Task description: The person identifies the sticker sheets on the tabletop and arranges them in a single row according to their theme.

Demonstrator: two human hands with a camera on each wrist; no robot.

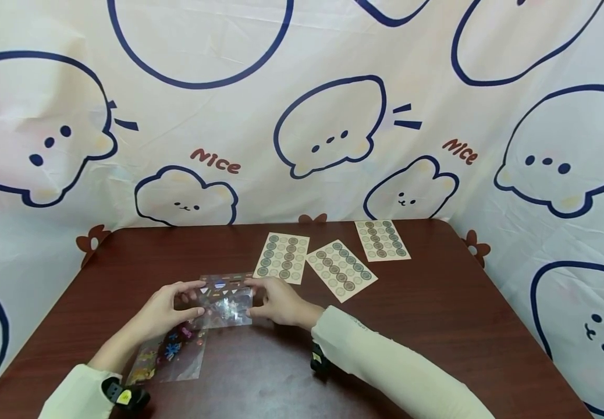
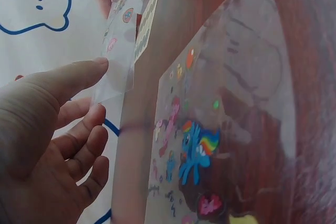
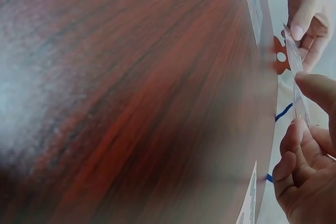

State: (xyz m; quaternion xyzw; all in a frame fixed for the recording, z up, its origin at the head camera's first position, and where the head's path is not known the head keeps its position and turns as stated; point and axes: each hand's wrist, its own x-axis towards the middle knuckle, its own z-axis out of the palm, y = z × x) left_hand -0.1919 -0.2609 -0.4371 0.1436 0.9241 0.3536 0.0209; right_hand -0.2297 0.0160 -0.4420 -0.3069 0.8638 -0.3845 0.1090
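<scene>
A clear sticker sheet (image 1: 227, 311) with small printed figures is held up between both hands over the left part of the table. My left hand (image 1: 164, 311) pinches its left edge between thumb and fingers. On the opposite edge, my right hand (image 1: 281, 302) pinches it the same way, as the right wrist view also shows. Below the left hand lies a second clear sticker sheet (image 1: 189, 361) with colourful ponies, among them a blue pony (image 2: 195, 150) with a rainbow mane. The left forearm covers part of that sheet.
Beyond the right hand lie three cream sheets of round stickers: a left sheet (image 1: 283, 256), a middle sheet (image 1: 341, 270) and a far right sheet (image 1: 383, 240). They rest on the dark wooden table (image 1: 438, 326). A printed curtain (image 1: 249, 128) hangs around the table's back and sides.
</scene>
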